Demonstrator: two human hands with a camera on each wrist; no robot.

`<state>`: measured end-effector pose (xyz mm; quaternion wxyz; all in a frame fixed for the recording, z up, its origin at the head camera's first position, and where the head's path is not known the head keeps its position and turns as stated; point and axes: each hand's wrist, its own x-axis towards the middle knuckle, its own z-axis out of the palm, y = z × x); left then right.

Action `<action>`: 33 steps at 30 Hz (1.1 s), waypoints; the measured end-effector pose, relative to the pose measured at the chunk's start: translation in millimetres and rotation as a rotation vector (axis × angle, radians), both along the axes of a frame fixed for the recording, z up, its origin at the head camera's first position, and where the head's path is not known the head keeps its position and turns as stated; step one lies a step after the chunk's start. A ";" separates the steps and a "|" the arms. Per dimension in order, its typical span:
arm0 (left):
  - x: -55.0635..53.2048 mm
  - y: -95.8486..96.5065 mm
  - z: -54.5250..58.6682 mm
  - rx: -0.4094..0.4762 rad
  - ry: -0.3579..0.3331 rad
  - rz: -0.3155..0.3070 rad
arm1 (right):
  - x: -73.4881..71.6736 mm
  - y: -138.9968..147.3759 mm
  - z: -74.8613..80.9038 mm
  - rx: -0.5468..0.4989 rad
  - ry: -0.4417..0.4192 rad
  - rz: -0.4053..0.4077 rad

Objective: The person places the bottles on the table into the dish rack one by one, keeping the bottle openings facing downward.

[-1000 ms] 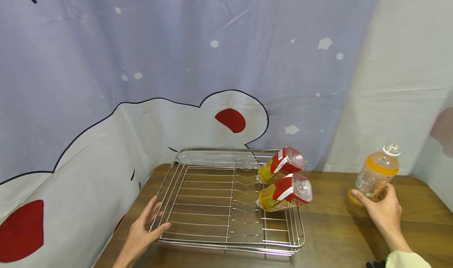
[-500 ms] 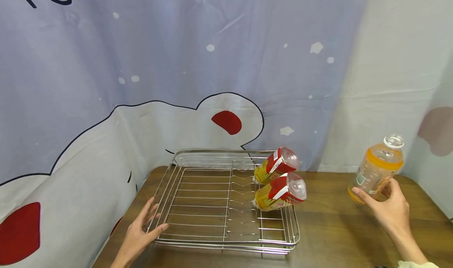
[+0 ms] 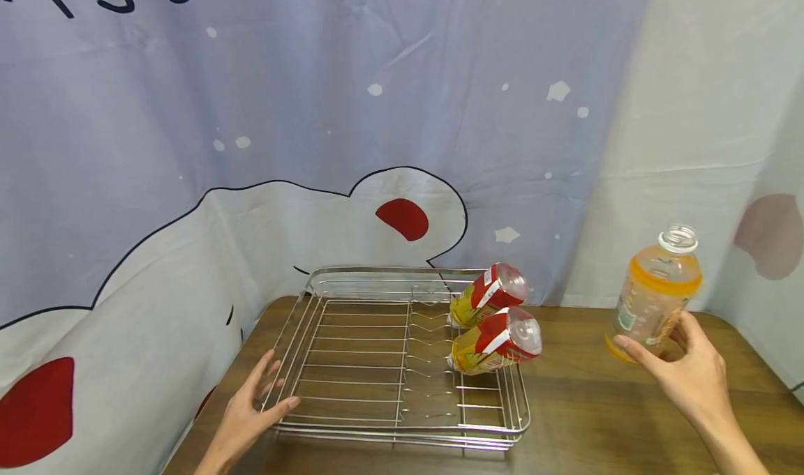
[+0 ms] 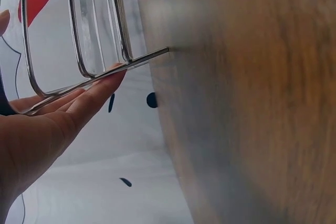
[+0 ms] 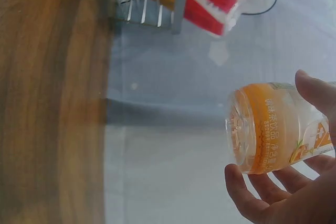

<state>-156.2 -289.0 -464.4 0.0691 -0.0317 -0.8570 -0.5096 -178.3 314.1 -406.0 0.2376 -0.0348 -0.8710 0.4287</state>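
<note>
My right hand (image 3: 697,374) holds a clear plastic drink bottle (image 3: 656,290) with orange bands, thumb on one side and fingers on the other. Its uncapped mouth points up, slightly tilted, and its base hangs above the table, as the right wrist view confirms with the bottle's bottom (image 5: 241,129) apart from the wood. At the wire dish rack (image 3: 358,365), my left hand (image 3: 245,412) touches the left side. Its fingers (image 4: 100,93) lie straight along the outer wires, while the thumb reaches over the rim.
Two bottles with red and yellow labels, a rear one (image 3: 486,297) and a front one (image 3: 496,342), lean bottom-up in the rack's right part. Under everything is a wooden table (image 3: 584,405). A printed curtain (image 3: 326,112) hangs behind and along the sides.
My right hand has lifted the drink bottle off the table, and it now stands higher and more upright. My left hand stays at the rack. The head view shifted slightly.
</note>
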 end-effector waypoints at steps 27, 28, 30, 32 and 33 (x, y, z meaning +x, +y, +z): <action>-0.3 4.0 24.4 -0.235 0.197 0.056 | 31.0 -31.3 56.6 0.202 0.157 0.105; -0.1 5.6 25.9 -0.244 0.224 0.055 | 32.0 -33.3 58.2 0.208 0.166 0.109; 0.3 9.1 28.9 -0.256 0.270 0.051 | 33.6 -36.9 61.1 0.219 0.181 0.116; 0.6 13.0 32.0 -0.260 0.306 0.047 | 35.0 -40.1 63.5 0.229 0.195 0.124; 0.7 15.1 33.4 -0.261 0.324 0.047 | 35.5 -41.4 64.7 0.234 0.203 0.127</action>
